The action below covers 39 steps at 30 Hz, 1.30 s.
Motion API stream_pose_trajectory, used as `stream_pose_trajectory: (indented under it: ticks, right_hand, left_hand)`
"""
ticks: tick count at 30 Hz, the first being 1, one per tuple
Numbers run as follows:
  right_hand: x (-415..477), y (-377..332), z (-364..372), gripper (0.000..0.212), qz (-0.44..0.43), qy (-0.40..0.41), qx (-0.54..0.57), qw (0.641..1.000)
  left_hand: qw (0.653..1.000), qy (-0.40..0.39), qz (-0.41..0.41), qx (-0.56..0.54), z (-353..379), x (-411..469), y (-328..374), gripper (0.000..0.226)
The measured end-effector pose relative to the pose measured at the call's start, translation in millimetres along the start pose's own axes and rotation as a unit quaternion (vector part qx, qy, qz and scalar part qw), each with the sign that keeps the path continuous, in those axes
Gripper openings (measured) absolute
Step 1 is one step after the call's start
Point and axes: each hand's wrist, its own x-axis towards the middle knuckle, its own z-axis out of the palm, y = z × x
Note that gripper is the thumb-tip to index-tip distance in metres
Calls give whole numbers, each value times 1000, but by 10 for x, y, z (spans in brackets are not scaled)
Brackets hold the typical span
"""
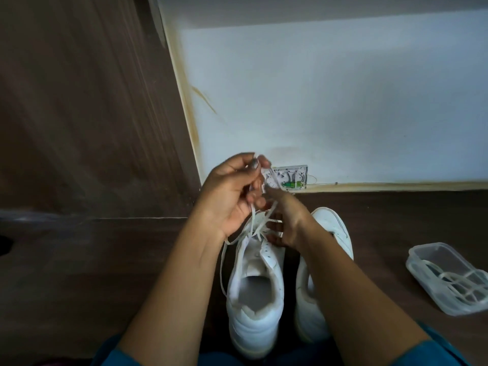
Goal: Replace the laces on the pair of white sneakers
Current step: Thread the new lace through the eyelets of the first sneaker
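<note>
Head view, left hand (232,196) pinching lace (254,217), right hand (286,220), grip unclear, forearm (343,291) partly hiding one sneaker (334,224), plastic box (433,250) beside.

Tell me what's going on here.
A person is working the lace of a white sneaker. The left hand pinches the lace up above it. The right hand sits low among the strands at the eyelets, its grip unclear. The other sneaker stands beside it on the right. Further right, a clear box holds more laces.
</note>
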Motion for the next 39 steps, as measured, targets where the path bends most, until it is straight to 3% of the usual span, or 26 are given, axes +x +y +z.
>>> stream_pose_trajectory:
  ticks: [3,5,8,10,12,15,18,19,22,24,28,30,33,36,39]
  right_hand:
    - [-40,15,26,16,-75,-23,-84,993]
    - [-51,29,57,16,-136,-40,-162,977]
    - [-76,23,53,17,-159,-30,-162,973]
    - [-110,-49,-12,17,-154,6,-157,975]
    - [-185,-154,-109,23,-172,18,-314,933]
    - [-395,-233,-80,40,-131,-39,-546,826]
    - [-494,-192,44,37,-85,-93,-554,823]
    - [-483,-181,53,34,-81,-91,-539,834]
    - [-426,-177,16,32,-62,-83,-520,848]
    - [-420,-168,5,34,-54,-78,-529,843]
    - [-467,-161,41,32,-71,-54,-543,835]
    - [-449,-117,84,27,-109,-14,-581,806]
    - [-394,-7,157,10,-181,51,-655,732]
    - [-285,28,116,21,-195,84,-654,726]
    - [-226,-12,26,18,-172,84,-641,743]
  left_hand:
    - [983,-54,17,-175,152,-12,174,20]
    - [980,-61,21,-187,140,-1,258,22]
    - [1000,9,-6,12,-47,19,253,19]
    - [969,121,-18,214,-206,40,160,20]
    - [940,227,0,254,-353,78,83,28]
    - [926,338,80,146,-492,103,148,21]
    - [948,271,117,-122,-524,58,294,29]
    - [953,235,117,-149,-544,34,326,33]
    - [982,162,94,33,-561,-19,321,41]
    - [980,126,59,145,-543,-38,281,46]
    - [983,77,19,167,-509,-72,287,33]
    - [984,62,45,161,-550,-99,327,30]
    - [977,95,107,157,-580,-121,400,37]
    - [955,155,166,193,-657,-118,487,40]
    - [927,155,236,246,-679,-185,570,49]
